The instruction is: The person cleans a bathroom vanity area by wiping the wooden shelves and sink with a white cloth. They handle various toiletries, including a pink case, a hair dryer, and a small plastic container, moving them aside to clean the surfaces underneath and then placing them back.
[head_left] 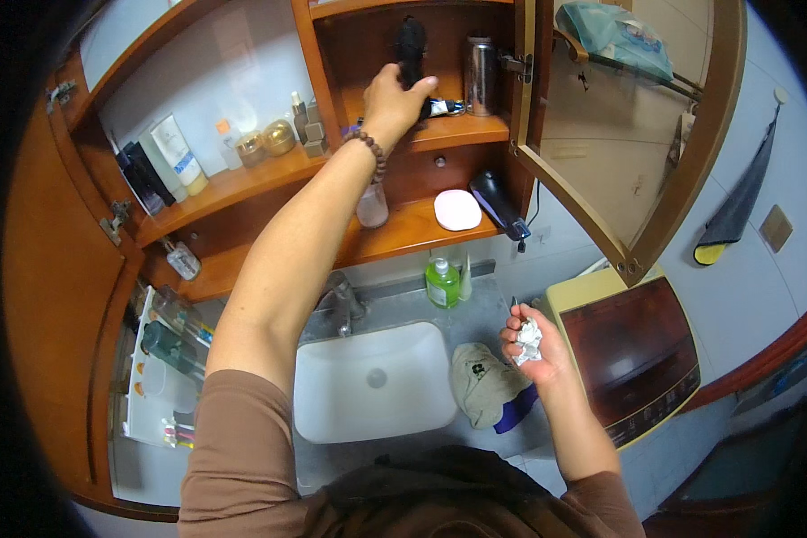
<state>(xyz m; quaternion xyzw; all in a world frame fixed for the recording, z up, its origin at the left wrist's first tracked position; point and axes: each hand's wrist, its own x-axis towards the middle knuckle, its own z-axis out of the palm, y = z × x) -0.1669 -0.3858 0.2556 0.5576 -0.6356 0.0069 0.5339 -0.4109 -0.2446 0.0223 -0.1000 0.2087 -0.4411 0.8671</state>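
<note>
My left hand (395, 104), with a beaded bracelet at the wrist, reaches into the upper right compartment of the wooden wall cabinet (413, 243). Its fingers are around a dark object (411, 50), which looks like a hairbrush standing upright. Beside it on the shelf are a silver metal can (480, 77) and a small tube (446, 107). Over the counter, near the washing machine, my right hand (534, 344) is closed around a crumpled white tissue or wrapper (528, 341); a thin dark tip sticks out above the fingers.
Below are a white sink (375, 383), a faucet (344, 302), a green soap bottle (442, 284) and a grey cloth (484, 383). An open mirrored door (635, 155) hangs above the washing machine (632, 350). Jars, tubes and bottles line the left shelf (242, 185). A pink-white dish (457, 210) lies lower.
</note>
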